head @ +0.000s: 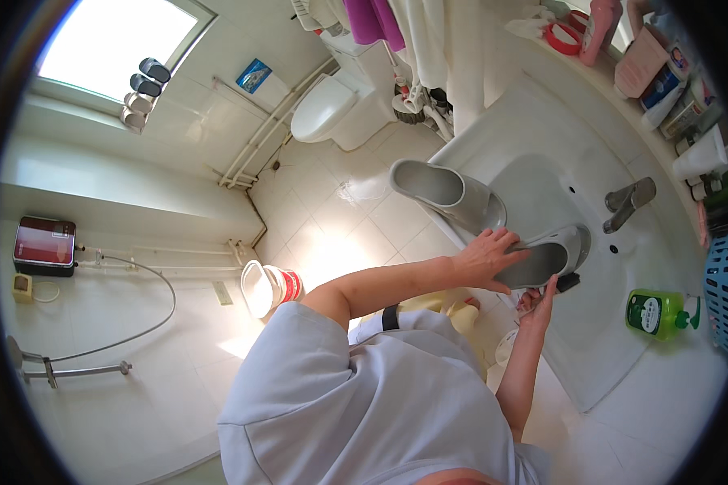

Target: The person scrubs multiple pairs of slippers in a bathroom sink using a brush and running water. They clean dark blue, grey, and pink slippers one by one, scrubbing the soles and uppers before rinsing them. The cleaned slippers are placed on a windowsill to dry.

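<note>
A grey slipper (537, 267) is held over the front edge of the white washbasin (588, 357). My left hand (491, 260) grips its near end, fingers spread over the rim. My right hand (539, 303) is close against the slipper's side and holds a brush with dark bristles (567, 283); its handle is mostly hidden by my fingers. The other grey slipper (476, 203) rests on the basin's front edge, beyond my left hand, partly overhanging the floor.
A metal faucet (631, 203) stands at the basin's back. A green pump bottle (655, 314) sits on the right, beside a blue plastic basket (721, 291). Toiletries line the shelf (606, 76). A toilet (324, 112) and a white bucket (261, 288) are on the left.
</note>
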`<state>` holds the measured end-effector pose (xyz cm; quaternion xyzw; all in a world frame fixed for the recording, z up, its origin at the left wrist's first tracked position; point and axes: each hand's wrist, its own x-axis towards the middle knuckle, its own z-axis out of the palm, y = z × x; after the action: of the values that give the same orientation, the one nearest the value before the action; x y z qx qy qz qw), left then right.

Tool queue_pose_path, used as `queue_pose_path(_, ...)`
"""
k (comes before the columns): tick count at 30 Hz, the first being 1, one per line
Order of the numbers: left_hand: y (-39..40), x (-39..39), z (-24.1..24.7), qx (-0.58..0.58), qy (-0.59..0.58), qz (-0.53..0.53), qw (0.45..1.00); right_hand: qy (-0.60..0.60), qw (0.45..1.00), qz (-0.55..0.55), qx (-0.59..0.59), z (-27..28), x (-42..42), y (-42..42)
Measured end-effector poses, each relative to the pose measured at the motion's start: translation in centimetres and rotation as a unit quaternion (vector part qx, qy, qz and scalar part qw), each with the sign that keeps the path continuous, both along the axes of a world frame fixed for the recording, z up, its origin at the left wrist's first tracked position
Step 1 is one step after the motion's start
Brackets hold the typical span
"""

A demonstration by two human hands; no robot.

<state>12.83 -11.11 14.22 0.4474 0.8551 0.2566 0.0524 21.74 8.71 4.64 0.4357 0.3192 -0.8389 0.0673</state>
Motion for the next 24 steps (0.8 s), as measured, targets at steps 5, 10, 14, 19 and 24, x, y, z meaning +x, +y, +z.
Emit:
queue_pose_path(5,-4.0,-5.6,-0.5,0.074,0.004,0.157,0.985,-0.060,0.993,-0.007,0.096,0.9,-1.1,1.1)
queue_pose_path(10,-9.6,-12.1,-5.6,-0.124,-0.017,0.267,0.956,0.012,0.986,-0.075,0.147,1.7,0.8,3.4)
queue_pose_path(14,-8.4,-14.2,-6.2,-0.221,-0.050,0.212,0.951,0.047,0.979,-0.079,0.184,3.6,1.8,3.8)
queue_pose_path(19,-9.1,-16.2,-7.1,-0.309,-0.141,0.162,0.926,0.022,0.977,-0.070,0.199,3.7,3.6,3.8)
queue_pose_path(24,-7.8,-14.7,-7.0,-0.056,-0.163,0.242,0.955,0.028,0.975,-0.084,0.204,4.1,5.1,4.0)
